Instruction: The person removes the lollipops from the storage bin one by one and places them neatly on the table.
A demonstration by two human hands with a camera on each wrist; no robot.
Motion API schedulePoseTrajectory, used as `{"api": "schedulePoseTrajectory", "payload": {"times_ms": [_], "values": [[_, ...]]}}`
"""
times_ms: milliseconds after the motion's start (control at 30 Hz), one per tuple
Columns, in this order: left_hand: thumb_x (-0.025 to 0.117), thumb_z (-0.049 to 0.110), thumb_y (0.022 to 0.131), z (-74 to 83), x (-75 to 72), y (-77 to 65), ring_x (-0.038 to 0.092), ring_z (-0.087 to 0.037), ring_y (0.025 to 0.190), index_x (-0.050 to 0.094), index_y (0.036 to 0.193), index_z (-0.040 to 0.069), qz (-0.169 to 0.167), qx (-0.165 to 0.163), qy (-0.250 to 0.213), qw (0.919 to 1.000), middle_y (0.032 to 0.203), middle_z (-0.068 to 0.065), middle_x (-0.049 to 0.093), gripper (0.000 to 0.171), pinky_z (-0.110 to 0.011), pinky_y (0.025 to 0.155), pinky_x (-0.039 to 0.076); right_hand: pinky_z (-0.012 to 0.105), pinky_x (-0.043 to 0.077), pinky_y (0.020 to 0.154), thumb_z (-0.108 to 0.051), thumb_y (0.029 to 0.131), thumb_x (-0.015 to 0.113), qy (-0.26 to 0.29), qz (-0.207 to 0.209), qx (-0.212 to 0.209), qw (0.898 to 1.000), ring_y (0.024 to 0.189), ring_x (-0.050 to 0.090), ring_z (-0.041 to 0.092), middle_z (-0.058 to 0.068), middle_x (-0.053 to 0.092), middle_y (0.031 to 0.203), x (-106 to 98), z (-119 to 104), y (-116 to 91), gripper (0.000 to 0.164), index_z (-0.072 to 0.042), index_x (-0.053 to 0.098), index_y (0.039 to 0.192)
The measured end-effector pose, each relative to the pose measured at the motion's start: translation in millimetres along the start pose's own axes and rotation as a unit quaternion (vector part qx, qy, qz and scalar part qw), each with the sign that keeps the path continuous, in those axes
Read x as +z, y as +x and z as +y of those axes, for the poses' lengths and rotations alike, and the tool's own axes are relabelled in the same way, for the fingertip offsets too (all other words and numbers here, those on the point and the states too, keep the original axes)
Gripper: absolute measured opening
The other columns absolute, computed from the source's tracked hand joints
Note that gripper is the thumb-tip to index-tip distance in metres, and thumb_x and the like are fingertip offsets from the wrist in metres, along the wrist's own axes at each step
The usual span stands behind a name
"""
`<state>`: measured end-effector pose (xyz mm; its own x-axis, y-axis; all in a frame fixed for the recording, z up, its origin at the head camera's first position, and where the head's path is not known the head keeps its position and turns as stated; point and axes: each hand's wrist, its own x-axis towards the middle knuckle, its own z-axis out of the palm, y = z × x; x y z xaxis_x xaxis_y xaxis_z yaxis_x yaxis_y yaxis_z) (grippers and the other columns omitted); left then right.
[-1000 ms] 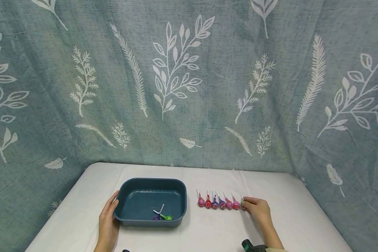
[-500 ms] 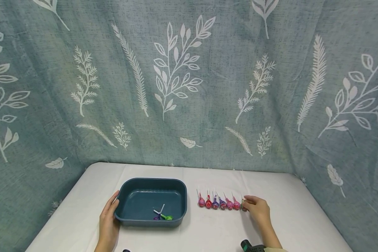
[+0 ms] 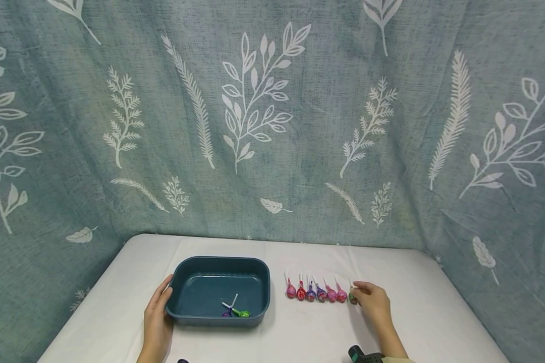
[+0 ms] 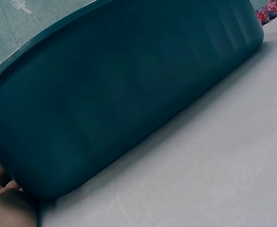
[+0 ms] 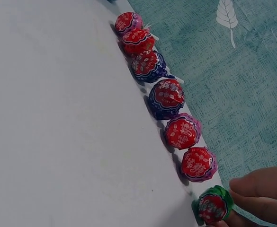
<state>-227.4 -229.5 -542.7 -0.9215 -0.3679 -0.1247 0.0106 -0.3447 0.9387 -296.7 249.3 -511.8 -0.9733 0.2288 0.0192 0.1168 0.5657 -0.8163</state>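
My left hand (image 3: pixel 156 320) rests against the left side of a dark teal rectangular tray (image 3: pixel 218 321), its fingers extended along the outer wall. In the left wrist view the tray wall (image 4: pixel 129 85) hides most of that hand. Inside the tray lie a green lollipop (image 3: pixel 241 313) and a purple lollipop (image 3: pixel 227 313), sticks crossed. On the right, my right hand (image 3: pixel 374 302) pinches another green-wrapped lollipop (image 5: pixel 214 204) at the end of a row. Its thumb and fingers are at the candy's side, and the candy sits low over the cloth.
Several lollipops in pink, red and blue-purple wrappers stand in a row, sticks pointing back, including a pink one (image 3: pixel 341 296) nearest my right hand. A white cloth (image 3: pixel 309 333) covers the table. A leaf-patterned green curtain (image 3: pixel 318 201) hangs behind its back edge.
The green lollipop at my right hand has shifted slightly right, widening the gap to the pink one. My left hand and the tray stay in place.
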Motion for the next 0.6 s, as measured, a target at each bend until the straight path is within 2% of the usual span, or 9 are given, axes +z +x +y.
{"api": "schedulePoseTrajectory", "payload": {"times_ms": [267,467,600], "values": [[0.056,0.043,0.096,1.3,0.6,-0.2,0.027,-0.017,0.141,0.04,0.148,0.02,0.002,-0.003,-0.002,1.0,0.155,0.002,0.031,0.059,-0.04,0.114,0.022,0.029,0.049,0.065,-0.014,0.091,0.061,-0.003,0.004,-0.006,1.0,0.087,0.064,0.029,0.021,0.068,0.099,-2.4,2.7,-0.4,0.033,0.009,0.064,0.115],[0.056,0.043,0.097,1.1,1.0,0.5,0.027,-0.017,0.141,0.039,0.148,0.02,0.003,-0.004,-0.001,1.0,0.155,0.002,0.03,0.059,-0.04,0.114,0.022,0.025,0.049,0.061,-0.013,0.091,0.061,0.002,0.007,-0.004,1.0,0.082,0.064,0.025,0.022,0.068,0.099,-3.7,2.4,-0.3,0.032,0.01,0.063,0.114],[0.056,0.042,0.097,0.8,0.6,0.6,0.027,-0.016,0.141,0.04,0.148,0.02,0.002,-0.004,-0.001,1.0,0.155,0.002,0.03,0.058,-0.04,0.114,0.022,0.028,0.051,0.062,-0.013,0.091,0.062,-0.003,0.008,0.0,1.0,0.082,0.064,0.027,0.022,0.068,0.099,-4.2,2.1,-1.6,0.032,0.009,0.064,0.114]]}}
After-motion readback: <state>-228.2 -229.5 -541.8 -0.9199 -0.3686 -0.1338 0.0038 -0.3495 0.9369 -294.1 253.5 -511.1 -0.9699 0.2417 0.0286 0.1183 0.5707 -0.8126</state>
